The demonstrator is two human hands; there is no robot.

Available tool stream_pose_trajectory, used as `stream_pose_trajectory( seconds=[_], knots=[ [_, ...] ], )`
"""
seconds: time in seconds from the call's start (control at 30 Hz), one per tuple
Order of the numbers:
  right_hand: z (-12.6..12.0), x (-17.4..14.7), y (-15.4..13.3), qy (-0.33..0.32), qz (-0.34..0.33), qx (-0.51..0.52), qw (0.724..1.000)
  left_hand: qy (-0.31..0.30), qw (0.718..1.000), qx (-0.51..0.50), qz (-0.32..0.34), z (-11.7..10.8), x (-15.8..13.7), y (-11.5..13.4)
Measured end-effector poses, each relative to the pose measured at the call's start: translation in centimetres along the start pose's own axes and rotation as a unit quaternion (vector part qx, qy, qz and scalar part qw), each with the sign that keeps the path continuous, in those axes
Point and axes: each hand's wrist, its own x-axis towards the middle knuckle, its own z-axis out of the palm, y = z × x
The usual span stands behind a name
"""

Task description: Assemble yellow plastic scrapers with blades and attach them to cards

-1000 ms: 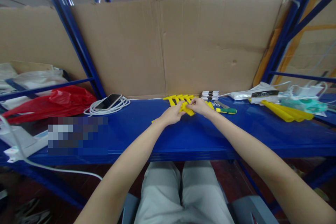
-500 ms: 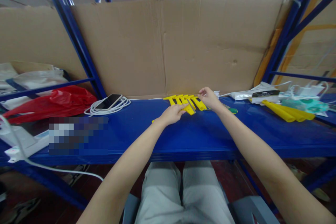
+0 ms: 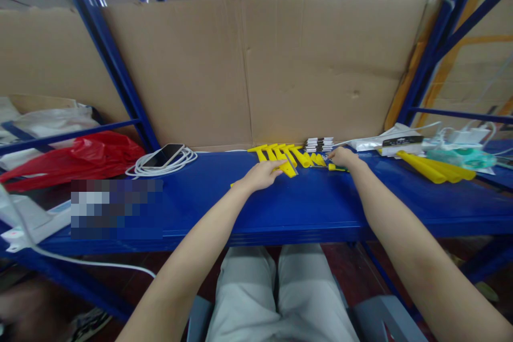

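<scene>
In the head view, the person's left hand (image 3: 262, 175) is closed around a yellow tool (image 3: 287, 169) with a thin metal edge, thumb and fingers pressed on it near the middle of the blue table (image 3: 192, 197). The tool points away from the palm, its wider end towards the right. Just behind it lies a row of yellow T-shaped pieces (image 3: 273, 152), set side by side along the back of the table.

The right hand (image 3: 344, 157) is to the right, well apart from the left, its fingertips bent down at some small shiny parts (image 3: 325, 157) — whether they have pinched one, one cannot tell. Beneath this hand lies a screwdriver (image 3: 333, 167), its handle partly covered. Short yellow pieces (image 3: 318, 160) lie between the row and the right hand, and a stack of white packets (image 3: 319, 144) with dark bands stands behind them.

Farther right are three long yellow handles (image 3: 436, 169), a black-and-white package (image 3: 403, 145) and a teal plastic bag (image 3: 460, 158). On the left, a phone (image 3: 164, 155) rests on a coiled white cable (image 3: 138, 171), with a red bag (image 3: 88, 155) beyond — all before upright cardboard (image 3: 312, 69).
</scene>
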Motion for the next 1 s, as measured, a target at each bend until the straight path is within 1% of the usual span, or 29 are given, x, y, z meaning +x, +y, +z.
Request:
stream_pose_trajectory(
  seconds=[0.07,0.13,0.47,0.63,0.83,1.0],
  knots=[
    [-0.2,-0.3,-0.4,-0.037,0.026,-0.004,0.999,0.002,1.000,-0.006,0.005,0.1,0.0,0.0],
    [-0.4,-0.5,-0.7,-0.049,0.033,-0.005,0.998,0.003,1.000,-0.013,0.009,0.2,0.0,-0.1],
    [0.0,-0.2,-1.0,-0.037,0.036,0.004,0.999,0.000,1.000,-0.012,0.007,0.4,0.0,-0.4],
    [-0.1,-0.4,-1.2,-0.043,0.033,-0.002,0.999,-0.003,1.000,-0.015,0.011,0.5,0.1,-0.5],
    [-0.2,-0.8,-1.4,-0.039,0.032,-0.007,0.999,-0.011,1.000,-0.001,-0.001,0.3,0.0,-0.3],
    [-0.2,-0.8,-1.6,-0.026,0.042,-0.002,0.999,-0.012,1.000,0.003,0.004,0.3,0.0,-0.2]
  ],
)
